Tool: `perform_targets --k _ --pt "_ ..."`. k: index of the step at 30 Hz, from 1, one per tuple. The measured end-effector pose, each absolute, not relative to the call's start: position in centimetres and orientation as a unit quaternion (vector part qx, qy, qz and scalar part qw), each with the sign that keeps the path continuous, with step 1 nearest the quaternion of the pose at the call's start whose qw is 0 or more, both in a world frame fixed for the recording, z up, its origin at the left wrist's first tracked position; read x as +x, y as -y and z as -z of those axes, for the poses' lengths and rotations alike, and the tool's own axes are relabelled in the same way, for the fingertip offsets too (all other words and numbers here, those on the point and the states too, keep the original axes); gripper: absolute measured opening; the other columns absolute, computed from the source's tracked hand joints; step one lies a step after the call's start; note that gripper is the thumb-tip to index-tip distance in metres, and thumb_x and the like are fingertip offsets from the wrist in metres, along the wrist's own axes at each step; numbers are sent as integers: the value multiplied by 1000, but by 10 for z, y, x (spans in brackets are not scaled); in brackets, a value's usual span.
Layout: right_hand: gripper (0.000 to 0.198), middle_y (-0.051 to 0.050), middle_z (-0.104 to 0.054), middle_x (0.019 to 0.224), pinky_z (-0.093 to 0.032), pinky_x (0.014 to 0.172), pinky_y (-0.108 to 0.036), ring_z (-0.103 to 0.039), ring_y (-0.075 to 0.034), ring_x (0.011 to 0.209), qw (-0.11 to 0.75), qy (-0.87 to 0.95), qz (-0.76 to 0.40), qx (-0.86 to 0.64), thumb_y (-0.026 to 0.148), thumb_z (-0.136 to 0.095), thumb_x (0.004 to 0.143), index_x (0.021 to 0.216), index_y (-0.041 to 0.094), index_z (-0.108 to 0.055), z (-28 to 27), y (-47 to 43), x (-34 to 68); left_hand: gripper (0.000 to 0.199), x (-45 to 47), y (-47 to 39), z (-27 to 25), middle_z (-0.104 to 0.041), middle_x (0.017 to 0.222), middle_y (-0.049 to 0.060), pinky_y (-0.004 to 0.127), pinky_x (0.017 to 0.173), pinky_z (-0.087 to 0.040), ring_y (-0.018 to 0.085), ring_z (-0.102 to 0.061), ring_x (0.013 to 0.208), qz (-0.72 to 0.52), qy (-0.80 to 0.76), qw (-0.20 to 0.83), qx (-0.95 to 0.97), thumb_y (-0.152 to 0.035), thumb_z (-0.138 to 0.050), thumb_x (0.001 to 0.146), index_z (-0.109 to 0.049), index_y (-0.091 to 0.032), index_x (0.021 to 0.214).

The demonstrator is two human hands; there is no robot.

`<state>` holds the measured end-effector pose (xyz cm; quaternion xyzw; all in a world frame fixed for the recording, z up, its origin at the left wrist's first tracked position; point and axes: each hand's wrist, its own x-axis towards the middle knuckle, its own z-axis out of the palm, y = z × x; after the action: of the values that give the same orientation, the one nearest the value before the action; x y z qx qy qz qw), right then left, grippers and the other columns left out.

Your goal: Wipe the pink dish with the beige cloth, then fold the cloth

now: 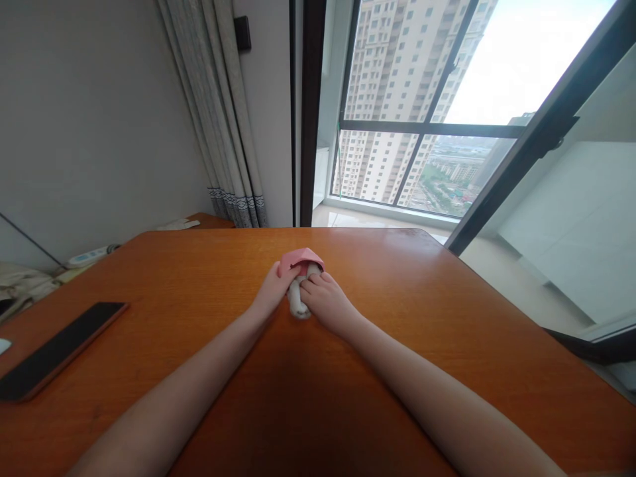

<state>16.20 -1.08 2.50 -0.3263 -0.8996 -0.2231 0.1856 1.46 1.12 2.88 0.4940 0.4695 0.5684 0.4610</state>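
Fingers [318, 283] clamped: pink cap [304, 256] held by left hand [271, 289], white roll [295, 299] by right hand [330, 303], at cap's 6 o'clock; seemingly being adjusted, steady grip needed.

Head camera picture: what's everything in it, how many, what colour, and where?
table: one, orange-brown, lower picture
pink folded thing: one, pink, picture centre
white rounded thing: one, whitish, against the pink thing
dark slab: one, black with reddish edge, table's left
small thing: one, white, left picture edge
remote-like thing: one, white, beyond table's left
pale cloth: uncounted, cream, far left
curtain: one, grey, behind table
wall box: one, dark, beside curtain
window: one, dark-framed, upper right
near tower: one, beige, outside
left grip: one bare hand, on the pink thing
right grip: one bare hand, on the white thing
forearms: two, bare, from bottom edge
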Motion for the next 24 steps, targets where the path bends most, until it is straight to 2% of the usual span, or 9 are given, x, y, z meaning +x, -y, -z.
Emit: perform_targets --k 3,7,10,14,16,20,24 --pt "14 -7 -59 81 -33 70 -34 -45 -20 80 204 894 222 -332 14 -47 88 85 15 -61 -21 12 161 36 23 -1 -27 -55 77 -2 25 70 -43 13 -54 74 -588 -472 417 507 -39 -70 63 -52 -18 86" --pt "15 -7 -59 83 -32 71 -34 -45 -20 82 237 893 201 -326 15 -46 89 90 15 -62 -23 14 160 41 29 5 -21 -57 88 1 26 73 -45 15 -57 81 -623 -439 464 452 -40 -65 70 -47 -21 101" --pt "14 -6 -59 83 -33 71 -33 -46 -20 80 213 898 183 -340 15 -48 88 86 16 -62 -26 14 158 34 22 -4 -22 -56 82 0 28 73 -44 16 -56 79 -584 -463 471 471 -40 -64 69 -50 -19 92" --pt "16 -7 -60 83 -33 73 -33 -47 -21 82 173 895 182 -369 14 -48 89 84 16 -63 -24 14 156 28 10 -16 -33 -57 79 0 29 75 -42 17 -55 80 -532 -503 399 552 -37 -68 64 -53 -18 80" --pt "15 -8 -60 84 -33 74 -34 -47 -21 83 169 888 188 -385 14 -49 88 85 15 -63 -21 14 155 30 8 -16 -38 -58 79 1 29 77 -41 18 -55 81 -501 -503 387 588 -36 -70 61 -54 -19 80" --pt "16 -9 -60 85 -33 71 -35 -47 -22 82 187 881 201 -384 14 -48 87 86 14 -64 -17 15 153 42 15 -7 -44 -59 96 3 30 86 -40 19 -55 93 -527 -495 367 586 -32 -70 61 -51 -20 97" --pt "19 -9 -60 83 -31 68 -35 -45 -22 81 238 869 199 -386 15 -45 88 90 15 -64 -23 19 154 49 23 4 -45 -52 117 6 29 94 -37 19 -51 108 -593 -464 341 563 -32 -65 69 -44 -21 111"
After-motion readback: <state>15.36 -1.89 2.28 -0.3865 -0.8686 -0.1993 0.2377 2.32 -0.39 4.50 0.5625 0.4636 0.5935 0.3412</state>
